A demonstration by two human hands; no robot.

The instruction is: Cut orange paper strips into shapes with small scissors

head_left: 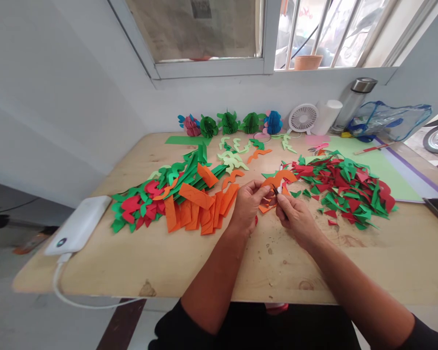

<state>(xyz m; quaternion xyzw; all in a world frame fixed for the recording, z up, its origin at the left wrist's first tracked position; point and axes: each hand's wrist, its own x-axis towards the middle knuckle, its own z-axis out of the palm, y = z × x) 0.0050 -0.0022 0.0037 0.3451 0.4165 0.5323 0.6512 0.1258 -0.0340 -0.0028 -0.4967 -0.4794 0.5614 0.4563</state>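
Note:
My left hand [248, 203] is closed on an orange paper cutout [282, 176] with a wavy edge, pinched between thumb and fingers over the middle of the table. Close beside it, my right hand [294, 214] is wrapped round a small pair of scissors [275, 190]. Their dark blades meet the orange paper; the handles are hidden in my fingers. Small orange scraps [265, 208] lie beneath the hands. To the left of my left hand, folded orange paper pieces [195, 197] with pencilled outlines lie fanned out. Orange wavy cutouts [232, 177] rest just beyond them.
Green and red cut shapes [140, 201] cover the left side. A heap of green and red scraps [350, 187] spreads at right. Folded paper figures [229, 121], a white fan [302, 118] and a bottle [354, 104] line the wall. A power bank [78, 226] sits at the left edge.

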